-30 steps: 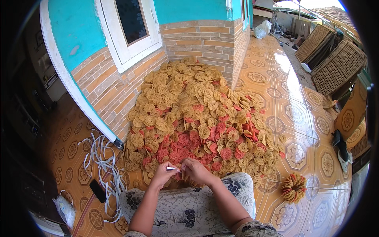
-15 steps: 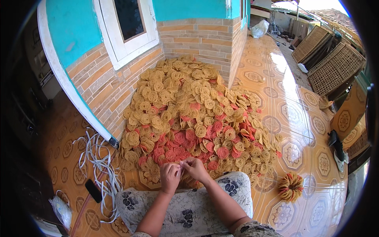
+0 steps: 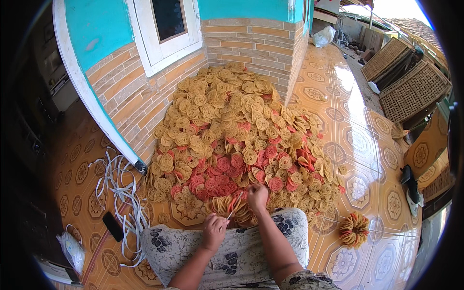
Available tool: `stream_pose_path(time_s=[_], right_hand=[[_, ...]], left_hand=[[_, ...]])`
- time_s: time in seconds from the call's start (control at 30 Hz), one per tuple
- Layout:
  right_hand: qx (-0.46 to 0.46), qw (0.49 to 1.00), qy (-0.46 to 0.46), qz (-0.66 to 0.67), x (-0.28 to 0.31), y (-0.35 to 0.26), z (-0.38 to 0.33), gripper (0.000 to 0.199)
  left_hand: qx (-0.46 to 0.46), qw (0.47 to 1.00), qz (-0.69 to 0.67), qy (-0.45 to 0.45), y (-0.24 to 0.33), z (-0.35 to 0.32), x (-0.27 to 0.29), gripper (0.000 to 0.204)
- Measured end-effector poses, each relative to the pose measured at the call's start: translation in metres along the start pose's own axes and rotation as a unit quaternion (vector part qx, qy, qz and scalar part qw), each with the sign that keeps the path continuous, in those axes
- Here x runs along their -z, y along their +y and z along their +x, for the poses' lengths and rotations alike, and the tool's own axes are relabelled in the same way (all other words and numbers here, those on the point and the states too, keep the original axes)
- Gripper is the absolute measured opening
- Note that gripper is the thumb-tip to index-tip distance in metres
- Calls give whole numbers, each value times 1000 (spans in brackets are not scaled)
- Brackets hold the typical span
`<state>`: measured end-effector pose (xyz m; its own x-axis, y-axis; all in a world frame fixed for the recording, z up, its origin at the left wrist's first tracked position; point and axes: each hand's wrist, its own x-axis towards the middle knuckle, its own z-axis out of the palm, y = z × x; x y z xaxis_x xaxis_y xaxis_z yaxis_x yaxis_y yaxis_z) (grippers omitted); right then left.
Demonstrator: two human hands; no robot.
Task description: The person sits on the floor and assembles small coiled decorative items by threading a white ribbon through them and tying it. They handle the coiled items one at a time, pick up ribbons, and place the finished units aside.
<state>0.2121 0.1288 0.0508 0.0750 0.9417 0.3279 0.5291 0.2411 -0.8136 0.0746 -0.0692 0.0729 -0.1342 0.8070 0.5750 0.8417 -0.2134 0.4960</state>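
Observation:
A big heap of round yellow and red coiled crackers (image 3: 232,135) lies on the tiled floor against a brick wall. My right hand (image 3: 257,196) reaches into the near edge of the heap and touches the crackers there. My left hand (image 3: 214,231) is closed over my lap, pinching a thin pale strip (image 3: 235,205) that runs up toward my right hand. A row of yellow crackers (image 3: 223,204) sits bunched between my hands. A floral cloth (image 3: 227,246) covers my lap.
A tied bundle of yellow crackers (image 3: 354,229) rests on the floor at right. White straps (image 3: 121,188) and a black phone (image 3: 112,226) lie at left. A white door frame (image 3: 92,96), a window, woven trays (image 3: 411,87) and sandals (image 3: 411,186) surround the spot.
My hands have parted: the right moved forward into the heap's edge, the left drew back toward my lap with the strip. The view tipped slightly downward.

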Motion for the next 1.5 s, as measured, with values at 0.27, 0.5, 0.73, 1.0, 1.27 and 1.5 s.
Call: stream_pose_path(time_s=[0.27,0.5,0.73,1.0,1.27,1.5], right_hand=[[-208,867,-387,233,-4,-7,-6,51],[-326,780,-471,251,8,-25,-12,81],[-330,552,-487,591,15,-71,-43,84],[-353,523,-425,649,48,-107,-83,64],[-362,527,-314,702,136,-70,-77,53],[-137,915,14,379,356,-30,-40,34]], left_hand=[[323,865,-377,80,-3,-30,29,16],[329,800,-487,124,16,44,66,15],[218,705,-650,183,33,47,141,14],[478,651,-589,3,1,2,119,68],[383,651,-655,-34,40,19,70,60],[113,754,-637,-109,125,76,123,64]])
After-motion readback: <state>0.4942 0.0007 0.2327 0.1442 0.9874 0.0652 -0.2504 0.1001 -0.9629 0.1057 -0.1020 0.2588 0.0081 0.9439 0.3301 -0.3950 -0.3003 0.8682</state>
